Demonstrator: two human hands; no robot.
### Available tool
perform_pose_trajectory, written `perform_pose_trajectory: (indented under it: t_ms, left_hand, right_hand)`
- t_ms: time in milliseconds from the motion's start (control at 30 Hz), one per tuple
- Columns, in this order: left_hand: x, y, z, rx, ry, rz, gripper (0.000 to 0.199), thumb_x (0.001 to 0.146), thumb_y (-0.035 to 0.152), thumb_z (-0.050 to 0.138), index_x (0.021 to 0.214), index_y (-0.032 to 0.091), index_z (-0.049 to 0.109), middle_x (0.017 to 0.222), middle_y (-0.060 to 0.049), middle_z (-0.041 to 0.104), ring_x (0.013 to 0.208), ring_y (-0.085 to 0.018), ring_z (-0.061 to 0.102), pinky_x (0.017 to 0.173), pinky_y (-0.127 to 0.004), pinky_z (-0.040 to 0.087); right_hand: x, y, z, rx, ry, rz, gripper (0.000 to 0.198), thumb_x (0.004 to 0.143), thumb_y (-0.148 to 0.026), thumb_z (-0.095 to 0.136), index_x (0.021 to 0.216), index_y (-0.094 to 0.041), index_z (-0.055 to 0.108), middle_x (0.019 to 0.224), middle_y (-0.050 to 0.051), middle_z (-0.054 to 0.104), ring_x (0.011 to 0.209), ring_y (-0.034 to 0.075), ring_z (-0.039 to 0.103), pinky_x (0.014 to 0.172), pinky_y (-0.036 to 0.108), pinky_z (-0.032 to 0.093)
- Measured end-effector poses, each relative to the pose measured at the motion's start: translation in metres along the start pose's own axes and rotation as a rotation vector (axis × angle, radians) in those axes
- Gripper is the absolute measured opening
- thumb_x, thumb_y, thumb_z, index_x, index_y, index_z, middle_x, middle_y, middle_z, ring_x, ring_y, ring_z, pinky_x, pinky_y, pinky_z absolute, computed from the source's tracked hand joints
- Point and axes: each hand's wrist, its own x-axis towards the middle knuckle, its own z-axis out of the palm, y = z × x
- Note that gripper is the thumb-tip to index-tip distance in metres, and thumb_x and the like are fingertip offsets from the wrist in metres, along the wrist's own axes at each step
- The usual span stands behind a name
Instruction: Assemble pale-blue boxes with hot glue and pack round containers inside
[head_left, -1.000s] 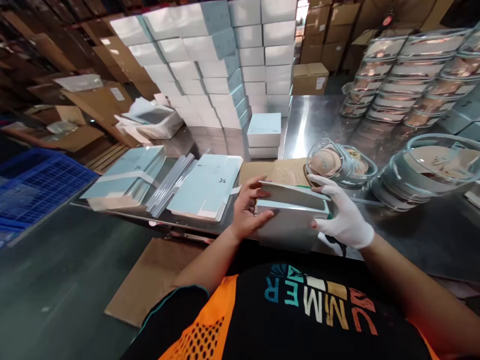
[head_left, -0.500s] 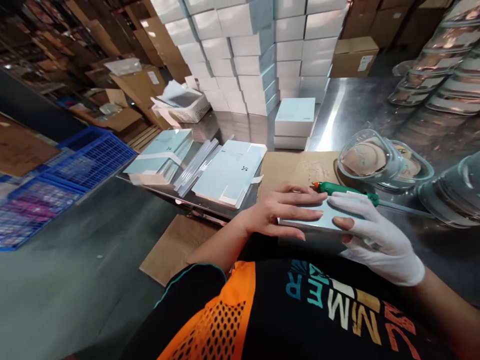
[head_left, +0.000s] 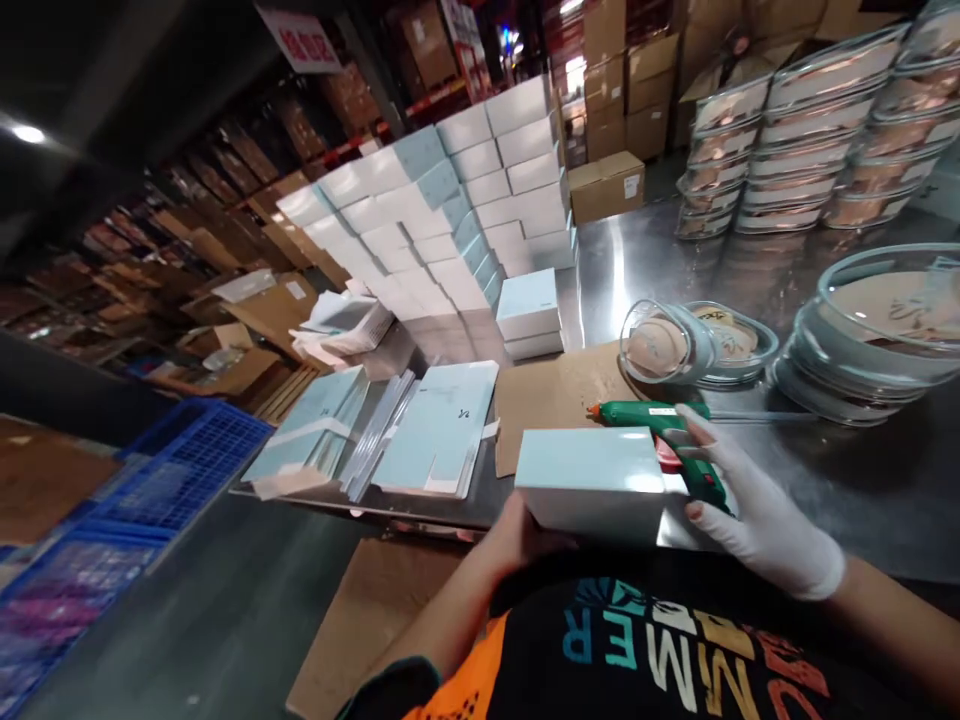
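A box with a pale blue top and white sides point(head_left: 589, 460) sits at the table's near edge, in front of my body. My bare left hand point(head_left: 516, 542) grips its lower left corner, with the fingers in shadow and partly hidden below the near side. My right hand point(head_left: 761, 515), in a white glove with bare thumb and fingertip showing, is open off the box's right end. Its fingers are spread beside a green glue gun point(head_left: 645, 412) with an orange tip, which lies behind the box. A clear glue stick point(head_left: 761, 416) extends from the gun's back.
Brown cardboard point(head_left: 540, 390) lies under the work spot. To the left are flat pale blue box pieces point(head_left: 439, 420) and clear plastic strips point(head_left: 379, 430). Clear oval containers point(head_left: 870, 365) stand at right. Finished-looking boxes point(head_left: 450, 220) are stacked behind; blue crates point(head_left: 187, 480) sit on the floor.
Both hands were flat on the box top; now the left grips its lower left corner and the right has moved off its right end. The box's white side now faces me. The view has tilted up.
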Motion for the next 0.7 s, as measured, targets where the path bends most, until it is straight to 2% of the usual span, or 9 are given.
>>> perform_pose_trajectory:
  t_ms: [67,100,200,267,367,433,500,567,700]
  left_hand:
    - [-0.010,-0.013,0.005,-0.034,-0.037,-0.111,0.079,0.055,0.061,0.104,0.114,0.016,0.077,0.113,-0.017,0.079,0.117,-0.043,0.073,0.109,-0.060,0.058]
    - [-0.011,-0.015,0.004,-0.067,-0.003,-0.116,0.077,0.055,0.063,0.104,0.109,0.016,0.077,0.109,-0.016,0.079,0.114,-0.042,0.073,0.106,-0.058,0.059]
    - [0.014,-0.002,-0.011,-0.178,0.262,-0.042,0.089,0.050,0.070,0.102,0.114,0.018,0.072,0.113,-0.015,0.078,0.113,-0.038,0.074,0.098,-0.050,0.062]
    - [0.054,0.021,-0.031,-0.230,0.418,0.025,0.093,0.050,0.072,0.101,0.120,0.019,0.071,0.111,-0.013,0.079,0.110,-0.034,0.075,0.096,-0.044,0.063]
    - [0.136,0.068,-0.067,-0.353,0.508,0.216,0.086,0.055,0.073,0.099,0.117,0.020,0.073,0.110,-0.011,0.080,0.112,-0.029,0.076,0.096,-0.036,0.063]
    - [0.195,0.100,-0.089,-0.407,0.554,0.255,0.075,0.065,0.069,0.096,0.115,0.018,0.074,0.113,-0.012,0.080,0.110,-0.026,0.077,0.089,-0.032,0.065]
    - [0.247,0.125,-0.104,-0.394,0.616,0.153,0.061,0.082,0.067,0.085,0.112,0.014,0.075,0.109,-0.013,0.079,0.098,-0.024,0.077,0.071,-0.027,0.064]
    - [0.288,0.137,-0.111,-0.288,0.686,0.005,0.051,0.095,0.058,0.075,0.115,0.012,0.075,0.107,-0.013,0.079,0.092,-0.021,0.077,0.063,-0.024,0.063]
    - [0.332,0.128,-0.105,-0.010,0.793,-0.206,0.041,0.095,0.043,0.079,0.118,0.010,0.074,0.104,-0.014,0.075,0.089,-0.024,0.077,0.058,-0.028,0.064]
  right_hand:
    - [-0.026,0.024,-0.013,-0.200,0.046,0.052,0.071,0.107,-0.032,0.061,0.172,-0.027,0.034,0.171,0.020,0.047,0.154,0.036,0.054,0.125,0.054,0.051]
    - [-0.041,0.036,-0.019,-0.305,0.067,0.077,0.062,0.106,-0.032,0.060,0.165,-0.023,0.044,0.165,0.023,0.054,0.150,0.038,0.059,0.122,0.055,0.053]
    - [-0.083,0.066,-0.035,-0.560,0.138,0.121,0.036,0.106,-0.034,0.054,0.135,-0.015,0.065,0.139,0.028,0.071,0.121,0.040,0.076,0.101,0.053,0.065]
    - [-0.105,0.076,-0.042,-0.632,0.159,0.117,0.030,0.106,-0.032,0.052,0.122,-0.014,0.069,0.124,0.027,0.077,0.104,0.038,0.080,0.088,0.050,0.066]
    - [-0.120,0.078,-0.044,-0.681,0.117,0.026,0.024,0.104,-0.028,0.053,0.110,-0.015,0.072,0.112,0.023,0.081,0.086,0.034,0.080,0.074,0.046,0.065]
    - [-0.122,0.076,-0.043,-0.709,0.070,-0.046,0.025,0.103,-0.027,0.053,0.103,-0.015,0.075,0.111,0.022,0.081,0.083,0.033,0.079,0.071,0.046,0.063]
    - [-0.121,0.073,-0.041,-0.724,0.049,-0.074,0.028,0.102,-0.027,0.054,0.100,-0.014,0.078,0.112,0.023,0.081,0.084,0.033,0.079,0.071,0.046,0.064]
    - [-0.120,0.073,-0.040,-0.722,0.042,-0.072,0.028,0.102,-0.026,0.054,0.097,-0.014,0.079,0.112,0.023,0.081,0.084,0.033,0.079,0.072,0.046,0.063]
    - [-0.121,0.071,-0.042,-0.720,0.046,-0.098,0.027,0.101,-0.024,0.055,0.091,-0.016,0.079,0.109,0.024,0.081,0.085,0.032,0.077,0.073,0.044,0.062]
